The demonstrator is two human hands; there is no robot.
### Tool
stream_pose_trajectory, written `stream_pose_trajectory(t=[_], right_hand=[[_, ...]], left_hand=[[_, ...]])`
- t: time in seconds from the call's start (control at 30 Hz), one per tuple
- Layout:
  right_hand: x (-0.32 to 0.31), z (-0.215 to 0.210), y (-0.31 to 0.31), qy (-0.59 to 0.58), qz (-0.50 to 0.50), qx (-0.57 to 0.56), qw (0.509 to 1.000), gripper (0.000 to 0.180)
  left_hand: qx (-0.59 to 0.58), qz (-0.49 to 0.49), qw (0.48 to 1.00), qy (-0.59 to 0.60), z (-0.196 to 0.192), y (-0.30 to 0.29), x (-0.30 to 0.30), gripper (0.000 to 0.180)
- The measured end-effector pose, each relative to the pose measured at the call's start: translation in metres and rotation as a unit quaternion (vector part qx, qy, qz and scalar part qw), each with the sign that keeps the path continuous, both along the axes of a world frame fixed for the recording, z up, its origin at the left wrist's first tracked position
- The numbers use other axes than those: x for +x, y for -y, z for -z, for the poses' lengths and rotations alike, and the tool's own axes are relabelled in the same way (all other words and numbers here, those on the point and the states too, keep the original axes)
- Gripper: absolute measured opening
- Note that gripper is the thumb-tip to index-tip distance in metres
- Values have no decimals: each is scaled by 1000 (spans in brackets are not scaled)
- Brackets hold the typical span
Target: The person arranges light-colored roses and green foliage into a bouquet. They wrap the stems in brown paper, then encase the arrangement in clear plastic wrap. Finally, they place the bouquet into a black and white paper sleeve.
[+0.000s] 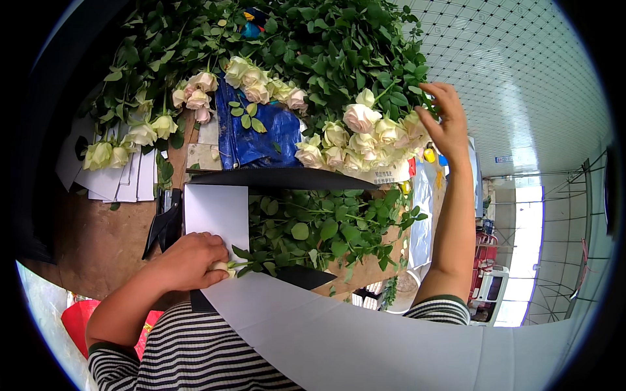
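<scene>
My left hand is closed around the pale head of a rose, mostly hidden by the fingers, at the lower end of a white sheet. Leafy rose stems lie to the right of that hand. Farther off, my right hand reaches up with thumb and fingers apart, beside a cluster of cream and pale pink roses. Its fingertips are close to the leaves and the outermost blooms; I see nothing held in it.
Green foliage is heaped at the back. Blue plastic lies near more roses. A black strip crosses the brown table. White papers sit at left; a long white sheet spans the front.
</scene>
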State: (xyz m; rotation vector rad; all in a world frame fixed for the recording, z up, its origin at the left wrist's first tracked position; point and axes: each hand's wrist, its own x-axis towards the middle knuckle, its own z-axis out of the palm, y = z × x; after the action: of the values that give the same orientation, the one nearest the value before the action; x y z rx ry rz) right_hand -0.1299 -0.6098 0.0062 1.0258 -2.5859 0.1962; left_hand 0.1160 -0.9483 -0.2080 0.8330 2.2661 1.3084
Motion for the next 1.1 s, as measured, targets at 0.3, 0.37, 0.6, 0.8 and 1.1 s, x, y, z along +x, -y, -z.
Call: stream_pose_trajectory(t=[0.3,0.37,0.6,0.8,1.1], right_hand=[[-59,27,20,20,-80,152,985,13],[-65,-9,33,82,-38,-161,983,14],[-60,-45,12,-15,-67,-253,965,22],[-42,-28,20,-160,-73,-215,961,12],[-83,-89,-27,-22,-20,-408,913,21]], left_hand=[[18,7,1000,12,-3,3,2,20],[16,1,1000,7,-3,2,-1,20],[-1,28,1000,-1,1,1,-3,21],[-2,23,1000,-2,1,0,-4,22],[-2,32,999,-14,-3,1,-1,21]])
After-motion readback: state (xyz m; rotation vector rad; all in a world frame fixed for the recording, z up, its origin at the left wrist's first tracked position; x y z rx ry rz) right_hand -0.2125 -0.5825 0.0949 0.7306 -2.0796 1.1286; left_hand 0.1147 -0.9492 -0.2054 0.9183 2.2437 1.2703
